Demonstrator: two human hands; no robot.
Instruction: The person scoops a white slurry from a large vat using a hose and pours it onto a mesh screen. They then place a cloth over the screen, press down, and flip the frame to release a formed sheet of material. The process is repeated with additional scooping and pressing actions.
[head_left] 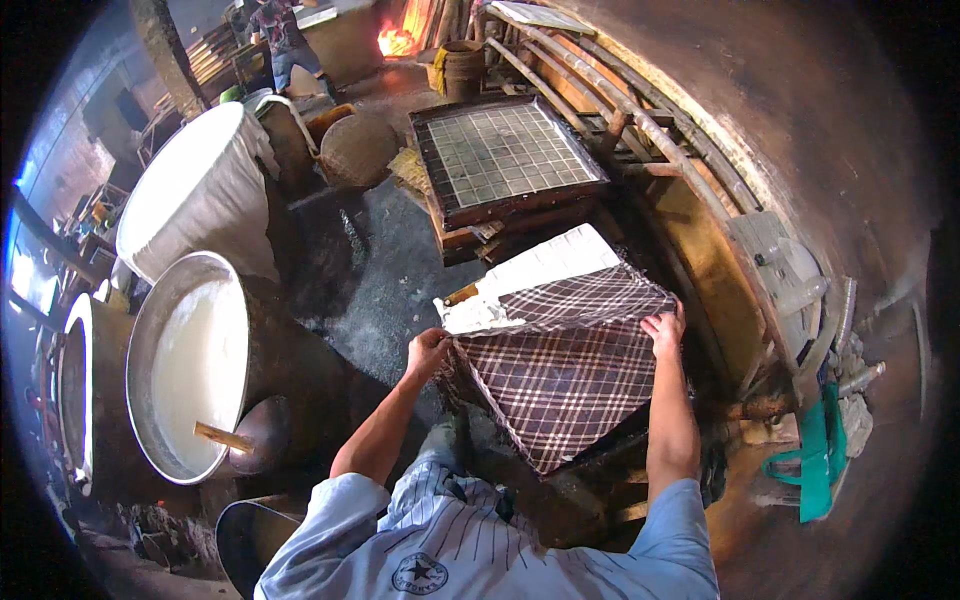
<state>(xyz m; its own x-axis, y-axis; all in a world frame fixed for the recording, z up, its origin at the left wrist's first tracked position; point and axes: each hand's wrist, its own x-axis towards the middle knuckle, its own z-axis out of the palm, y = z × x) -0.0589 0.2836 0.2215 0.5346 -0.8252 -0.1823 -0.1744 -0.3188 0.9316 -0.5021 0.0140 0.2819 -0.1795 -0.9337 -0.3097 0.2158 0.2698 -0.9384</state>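
Observation:
A brown plaid cloth [560,370] with pale lines stretches between my two hands, over a low stand in front of me. My left hand [430,352] is closed on its left corner. At the right side my right hand [665,325] pinches the cloth's edge. The far part of the cloth is folded back, and a white slab [555,262], which looks like tofu, shows beyond the fold. Its near part is hidden under the cloth. Crumbly white bits lie at the slab's left end.
Farther off, a wooden frame [592,183] holds a white slab scored into squares [500,150]. To the left stand a metal vat of milky liquid [198,370], a ladle [262,438] and a cloth-covered tub [245,235]. A fire [398,42] burns at the back, near another person [285,45].

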